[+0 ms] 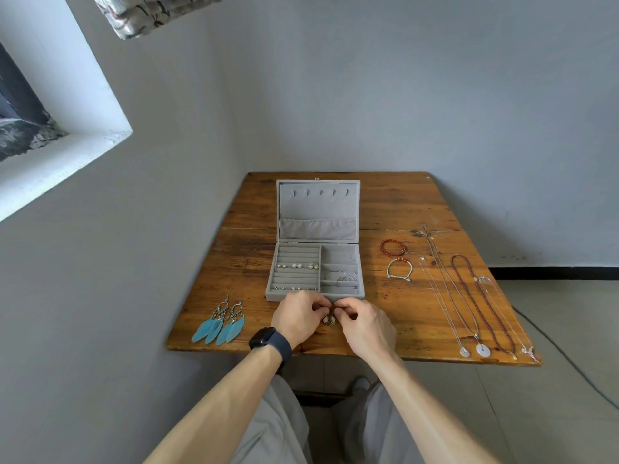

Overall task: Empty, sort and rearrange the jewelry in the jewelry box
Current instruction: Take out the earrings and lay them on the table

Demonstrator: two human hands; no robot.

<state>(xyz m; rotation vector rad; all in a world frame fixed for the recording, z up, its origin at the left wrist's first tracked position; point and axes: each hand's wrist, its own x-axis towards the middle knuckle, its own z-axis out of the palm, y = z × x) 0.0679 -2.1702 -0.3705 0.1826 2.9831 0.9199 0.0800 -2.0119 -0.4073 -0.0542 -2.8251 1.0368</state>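
While the jewelry box (316, 239) lies open at the middle of the table (402, 202), its lid folded back flat, a small pair of drop earrings (330, 319) is pinched just in front of its near wall. The left hand (298, 316) and the right hand (365, 326) are both curled in, fingertips meeting over the hooks, one earring apparently taken by each. Whether the drops rest on the wood or hang just above it cannot be told.

Sorting by kind is plainly under way. The feather earrings (219, 321) are laid side by side at the near left, so the drops are probably meant for that earring side. The red bead bracelet (393, 247) and the cord bracelet (399, 269) are set right of the box, and the necklaces (469, 296) are stretched out straight beyond them, likely against tangling.

The emptying is judged only part done: stud earrings (296, 265) are seated in the ring rolls and a bangle (340, 277) lies in a right-hand compartment.
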